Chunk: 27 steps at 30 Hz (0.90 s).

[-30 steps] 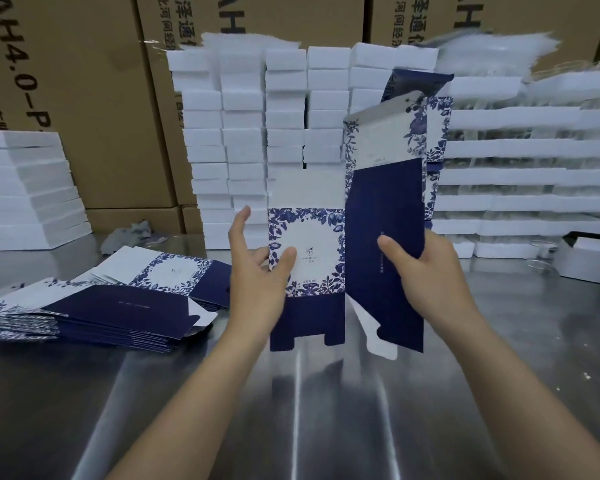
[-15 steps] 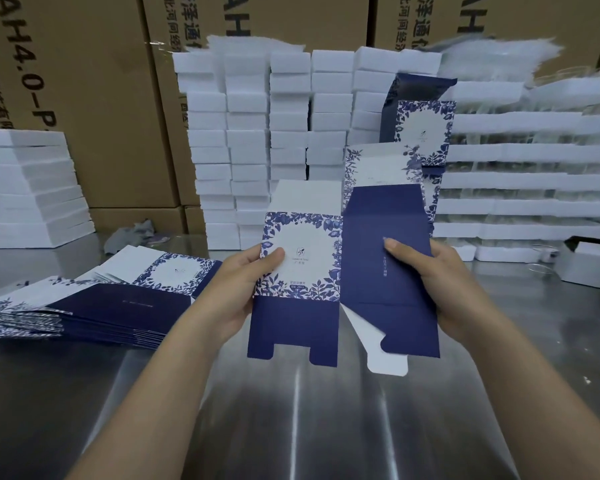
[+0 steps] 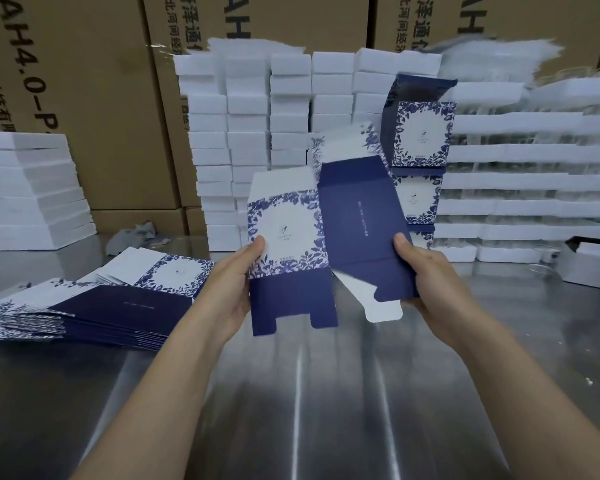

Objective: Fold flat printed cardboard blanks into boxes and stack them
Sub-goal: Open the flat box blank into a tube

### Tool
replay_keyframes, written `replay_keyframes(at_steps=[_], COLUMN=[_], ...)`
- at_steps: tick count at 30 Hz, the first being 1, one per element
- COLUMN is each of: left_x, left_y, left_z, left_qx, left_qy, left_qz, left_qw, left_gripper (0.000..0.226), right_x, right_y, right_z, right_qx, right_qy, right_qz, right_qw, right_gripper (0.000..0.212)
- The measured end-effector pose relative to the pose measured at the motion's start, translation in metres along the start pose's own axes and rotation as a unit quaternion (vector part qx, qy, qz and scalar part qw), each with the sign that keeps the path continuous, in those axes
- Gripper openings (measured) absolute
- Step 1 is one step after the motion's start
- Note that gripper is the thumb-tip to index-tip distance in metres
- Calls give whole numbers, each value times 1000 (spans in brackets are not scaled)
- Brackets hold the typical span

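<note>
Both your hands are gripping one printed blank point(image 3: 347, 230), held up in the air to the right of the pile of flat blanks point(image 3: 111, 303) and a bit nearer you. Left hand point(image 3: 232, 285) pinches the left edge of the floral panel, thumb on the front. Right hand point(image 3: 433, 271) clamps the lower right edge of the navy panel, thumb on the front. The fingers behind are hidden.

The blank is only part opened, with the two panels meeting at a shallow angle. The white bottom flap point(image 3: 378, 306) hangs loose below. The top flap is blurred, probably flopping.

Risks:
- Uneven squeeze could make a panel buckle off its score line.
- The loose bottom flap could snag or fold the wrong way when you square the tube.
- The finished boxes point(image 3: 421, 136), far right of the pile and behind it, are stacked tall and narrow. A careless add could tip them.
</note>
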<state>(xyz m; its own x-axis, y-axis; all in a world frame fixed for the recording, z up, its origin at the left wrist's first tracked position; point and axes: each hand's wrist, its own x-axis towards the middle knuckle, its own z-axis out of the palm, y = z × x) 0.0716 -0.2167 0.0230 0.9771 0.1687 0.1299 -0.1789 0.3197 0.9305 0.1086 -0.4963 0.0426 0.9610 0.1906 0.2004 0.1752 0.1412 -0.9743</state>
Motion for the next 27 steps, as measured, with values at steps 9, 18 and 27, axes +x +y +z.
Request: replay_keyframes(at_steps=[9, 18, 27], left_x=[-4, 0, -2], left_y=[0, 1, 6], left_z=[3, 1, -2], left_qx=[131, 152, 146], left_qy=[17, 52, 47], left_qz=[26, 23, 15], left_qw=[991, 987, 988], left_gripper=[47, 50, 50], right_x=[4, 4, 4], right_y=[4, 8, 6], right_z=[-5, -13, -12], right_qx=[-19, -58, -49], right_qy=[36, 28, 14], right_qz=[-35, -63, -27], right_qw=[999, 996, 998], right_gripper=[36, 33, 33])
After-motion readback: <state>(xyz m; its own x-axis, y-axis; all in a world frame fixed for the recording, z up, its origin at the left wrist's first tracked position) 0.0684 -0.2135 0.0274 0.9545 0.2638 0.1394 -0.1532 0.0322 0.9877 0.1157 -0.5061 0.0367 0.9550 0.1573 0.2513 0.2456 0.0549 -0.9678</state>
